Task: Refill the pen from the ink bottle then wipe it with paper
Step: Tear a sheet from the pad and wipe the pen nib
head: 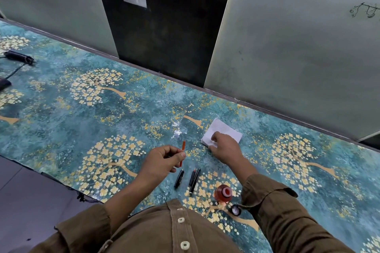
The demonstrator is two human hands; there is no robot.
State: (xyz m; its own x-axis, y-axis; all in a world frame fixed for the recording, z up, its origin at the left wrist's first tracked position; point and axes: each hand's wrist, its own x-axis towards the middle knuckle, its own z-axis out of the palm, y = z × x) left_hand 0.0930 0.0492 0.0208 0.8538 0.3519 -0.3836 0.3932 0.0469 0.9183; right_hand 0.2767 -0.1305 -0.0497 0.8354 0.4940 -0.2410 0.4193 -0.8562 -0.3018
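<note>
Holding a thin red refill tube point(182, 153) pinched between the thumb and fingers of my left hand point(162, 160), I keep it above the table point(82, 109), which is covered in a blue cloth with yellow blossom trees. The tube stands nearly upright in the picture, its long axis running away from me, the upper end pointing toward the far wall. My right hand point(223, 148) rests on a folded white paper napkin point(223, 131), fingers curled over its near edge, gripping it. Just below my hands lie black pen parts point(190, 178), side by side, their long axes also running away from me. Nearer my chest stands the ink bottle point(223, 192), open, with red ink visible inside. Its black cap point(236, 210) lies just beside it, near my right sleeve.
</note>
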